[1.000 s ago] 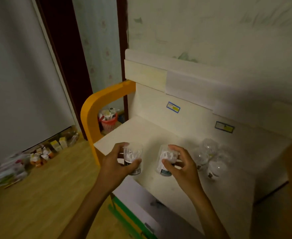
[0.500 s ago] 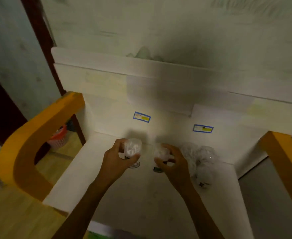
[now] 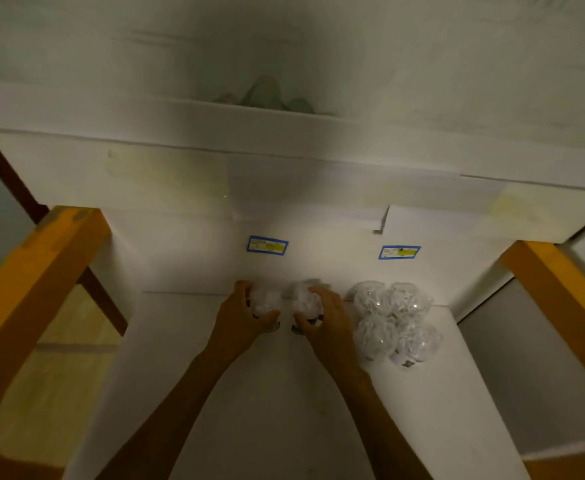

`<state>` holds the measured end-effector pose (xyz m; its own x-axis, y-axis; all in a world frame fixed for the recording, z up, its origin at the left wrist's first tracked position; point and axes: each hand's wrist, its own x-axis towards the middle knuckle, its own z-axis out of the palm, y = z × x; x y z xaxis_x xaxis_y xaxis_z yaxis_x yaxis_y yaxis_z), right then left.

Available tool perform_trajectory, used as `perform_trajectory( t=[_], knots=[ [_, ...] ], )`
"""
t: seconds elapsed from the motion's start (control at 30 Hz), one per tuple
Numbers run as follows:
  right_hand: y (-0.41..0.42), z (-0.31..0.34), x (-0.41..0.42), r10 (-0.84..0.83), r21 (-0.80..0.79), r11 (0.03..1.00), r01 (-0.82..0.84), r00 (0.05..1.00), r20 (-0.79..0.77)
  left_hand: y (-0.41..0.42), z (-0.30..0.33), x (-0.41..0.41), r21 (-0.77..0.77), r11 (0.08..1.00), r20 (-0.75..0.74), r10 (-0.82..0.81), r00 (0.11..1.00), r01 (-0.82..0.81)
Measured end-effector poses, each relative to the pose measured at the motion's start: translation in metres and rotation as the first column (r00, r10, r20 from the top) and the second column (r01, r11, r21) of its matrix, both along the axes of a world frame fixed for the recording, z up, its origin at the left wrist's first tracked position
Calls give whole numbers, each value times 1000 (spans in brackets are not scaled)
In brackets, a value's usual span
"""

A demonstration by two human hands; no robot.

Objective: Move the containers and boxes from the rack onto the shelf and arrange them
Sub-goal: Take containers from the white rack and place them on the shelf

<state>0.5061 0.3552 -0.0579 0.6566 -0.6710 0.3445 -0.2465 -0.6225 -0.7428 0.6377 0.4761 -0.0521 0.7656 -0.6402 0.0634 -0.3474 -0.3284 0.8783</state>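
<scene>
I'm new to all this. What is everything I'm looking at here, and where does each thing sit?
Clear round plastic containers with white contents, loose: four, clustered on the shelf to the right of the hands.
Clear round plastic containers with white contents, held: two, one in the left hand, one in the right hand, side by side near the back panel.
White shelf board: one, under the containers.
Blue-edged labels with yellow: two, on the white back panel.
Orange side rails: two, left and right.
Left hand: one, grips a container.
Right hand: one, grips a container.
</scene>
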Motion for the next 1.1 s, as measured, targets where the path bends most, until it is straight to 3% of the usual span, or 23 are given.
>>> perform_trajectory(
  t=[0.5,0.63,0.83,1.1],
  knots=[
    [-1,6,-10,-20,-183,983,-20,977,-213,3,12,1,304,942,206,-212,955,143],
    [9,34,-33,-36,-203,979,-11,973,-229,23,23,-6,271,954,335,-216,917,125],
    [23,61,-99,-75,-273,962,-1,960,-271,27,46,-49,274,935,529,-343,777,226],
    [20,74,-215,-284,-349,920,177,916,-284,-12,67,-148,294,845,561,-531,635,446]
  ],
)
